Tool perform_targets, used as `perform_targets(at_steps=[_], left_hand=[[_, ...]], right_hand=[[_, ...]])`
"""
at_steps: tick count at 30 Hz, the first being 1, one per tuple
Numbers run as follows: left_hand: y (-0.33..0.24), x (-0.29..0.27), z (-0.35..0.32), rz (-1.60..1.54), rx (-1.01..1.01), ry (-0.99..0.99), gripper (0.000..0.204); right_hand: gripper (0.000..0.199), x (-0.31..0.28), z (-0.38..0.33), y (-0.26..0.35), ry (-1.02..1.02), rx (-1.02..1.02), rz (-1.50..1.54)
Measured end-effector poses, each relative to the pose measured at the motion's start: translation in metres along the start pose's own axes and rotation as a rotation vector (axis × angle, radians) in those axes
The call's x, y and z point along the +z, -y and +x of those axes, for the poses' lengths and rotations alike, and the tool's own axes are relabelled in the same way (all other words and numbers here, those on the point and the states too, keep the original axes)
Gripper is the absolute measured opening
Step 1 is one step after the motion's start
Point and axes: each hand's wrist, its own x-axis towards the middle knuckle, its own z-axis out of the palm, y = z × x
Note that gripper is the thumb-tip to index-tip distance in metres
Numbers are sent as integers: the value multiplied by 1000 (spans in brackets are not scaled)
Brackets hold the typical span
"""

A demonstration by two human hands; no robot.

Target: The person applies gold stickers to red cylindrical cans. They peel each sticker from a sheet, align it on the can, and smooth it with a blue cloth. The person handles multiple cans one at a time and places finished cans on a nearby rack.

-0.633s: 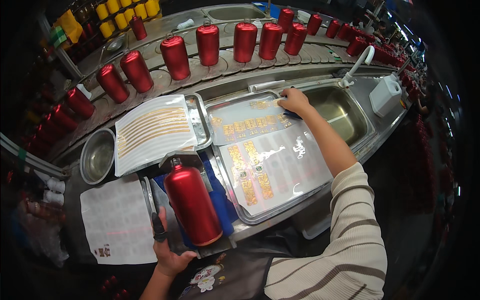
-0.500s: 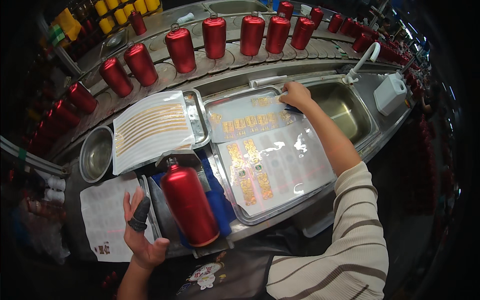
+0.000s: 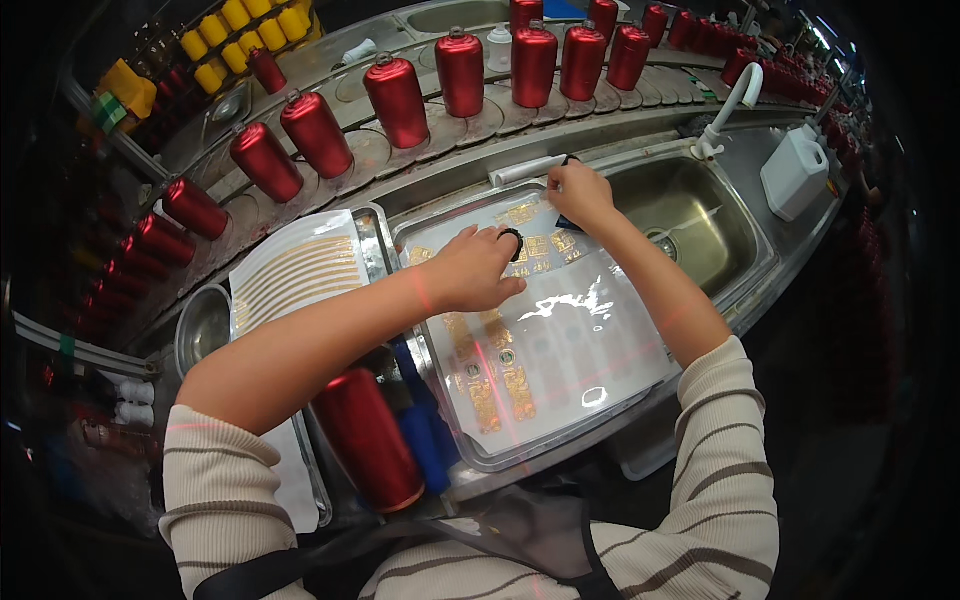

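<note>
I see the left hand point(image 3: 475, 268) loosely spread over the gold stickers point(image 3: 538, 247) on the tray's point(image 3: 490, 466) far side. I can't tell if the curled right hand point(image 3: 582, 195) pinches anything. I'd lift thin pieces slowly, without folds.

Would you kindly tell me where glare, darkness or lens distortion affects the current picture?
Head view: broken white glare on the glossy sheet, with thin red light streaks across it; head view: a bright reflection in the sink; head view: the conveyor looks bowed, probably partly from the fisheye lens; head view: corners fall to black.
</note>
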Motion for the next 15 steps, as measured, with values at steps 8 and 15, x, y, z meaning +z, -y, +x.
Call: perform_targets(at_steps=[8, 15], left_hand=[[33, 40, 58, 35, -165, 112, 53], [27, 34, 45, 109, -119, 104, 54]], right_hand=[[12, -6, -12, 5, 19, -21, 177], [17, -18, -12, -28, -20, 150, 264]])
